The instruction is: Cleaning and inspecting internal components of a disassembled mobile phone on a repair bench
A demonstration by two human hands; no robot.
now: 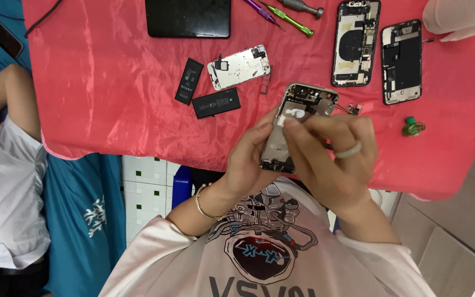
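A red cloth (111, 82) covers the work table, spread with opened phones: two gutted phone shells (352, 44) lie side by side near the far right edge, a dark tablet (188, 17) rests at the top, a white inner frame (239, 67) sits near the centre with two black batteries (216, 103) just beside it, and slim screwdrivers (290, 17) lie beyond. A paper roll (457, 15) stands at the corner; a small green cap (412, 127) sits alone at the right.

Above the near edge of the cloth, the person holds an opened phone housing (298, 118) clear of the table, tilted toward the chest. The left hand (251, 159) cradles its side and back, fingers curled shut around the frame. The right hand (333, 157), wearing a pale ring, arches over the open face, thumb and forefinger pinched together on a small white piece (290, 117) near the upper inside; whether it is tape or a part cannot be told.

The risk, as it looks from here: the housing hangs past the table edge, so a slipped grip would drop it to the tiled floor. A hard tug on the white piece might tear it or strain what lies under it. Tiny loose parts (352, 108) near the housing could be brushed off the cloth.

A second person in white sits at the left.
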